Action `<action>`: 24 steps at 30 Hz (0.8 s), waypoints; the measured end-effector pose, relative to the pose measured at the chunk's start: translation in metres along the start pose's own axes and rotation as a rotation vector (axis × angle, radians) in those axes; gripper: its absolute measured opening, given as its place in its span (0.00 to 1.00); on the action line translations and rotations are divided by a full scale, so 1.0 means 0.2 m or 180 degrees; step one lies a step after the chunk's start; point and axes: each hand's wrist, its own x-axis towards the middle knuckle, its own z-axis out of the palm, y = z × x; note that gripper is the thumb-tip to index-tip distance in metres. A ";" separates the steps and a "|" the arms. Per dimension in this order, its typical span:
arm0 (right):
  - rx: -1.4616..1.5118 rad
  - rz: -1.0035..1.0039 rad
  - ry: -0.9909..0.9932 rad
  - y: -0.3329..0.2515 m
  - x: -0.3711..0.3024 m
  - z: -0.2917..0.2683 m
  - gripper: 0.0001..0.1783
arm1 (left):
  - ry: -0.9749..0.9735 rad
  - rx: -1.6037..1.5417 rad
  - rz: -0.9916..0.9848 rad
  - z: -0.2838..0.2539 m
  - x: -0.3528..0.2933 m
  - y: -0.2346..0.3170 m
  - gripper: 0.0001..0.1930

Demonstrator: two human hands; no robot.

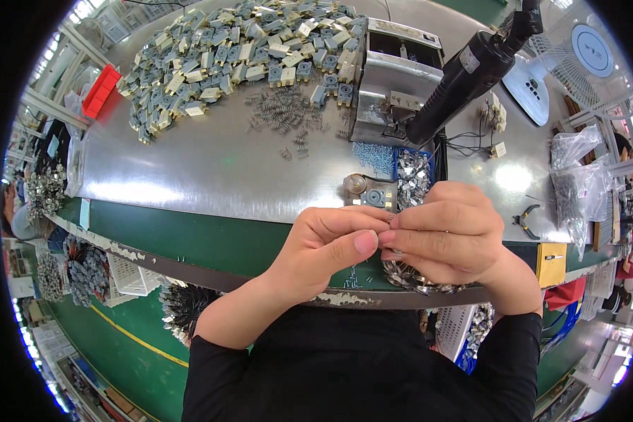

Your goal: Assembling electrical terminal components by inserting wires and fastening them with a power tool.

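My left hand (323, 245) and my right hand (451, 231) meet fingertip to fingertip over the front of the bench. Both are closed in a pinch. Whatever lies between the fingertips is too small and hidden to name. Just beyond the fingers, a grey square housing (375, 197) rests on a small metal fixture, with a round knob (355, 184) beside it. Below my right hand lies a heap of shiny metal pieces (401, 273), partly covered by the fingers. Several small screws (352, 282) are scattered on the green mat (211, 235) near the front edge.
A large pile of grey and cream housings (243, 53) spreads across the back, with loose springs (281, 109) before it. A black electric screwdriver (464, 77) hangs beside a metal machine (390, 105). Blue screws (374, 157), a blue bin (413, 169), pliers (525, 221) and a fan (591, 53) stand around.
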 end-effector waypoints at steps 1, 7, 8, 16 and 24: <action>0.0020 0.0015 0.0021 0.00 0.00 0.00 0.16 | 0.0003 0.0036 0.0015 0.00 0.00 0.00 0.20; 0.0114 0.0057 0.0064 -0.01 0.00 -0.01 0.16 | -0.0152 -0.0142 0.0255 0.01 0.01 -0.01 0.12; 0.0163 0.0107 0.0058 0.00 0.00 -0.01 0.16 | -0.0151 -0.0150 0.0242 0.01 0.01 -0.01 0.12; 0.0399 0.0275 0.0184 0.00 0.00 0.01 0.14 | -0.0101 -0.0098 0.0250 0.01 0.00 -0.01 0.13; 0.0421 0.0229 0.0128 0.00 0.00 0.00 0.15 | -0.0117 -0.0083 0.0232 0.03 0.00 0.00 0.12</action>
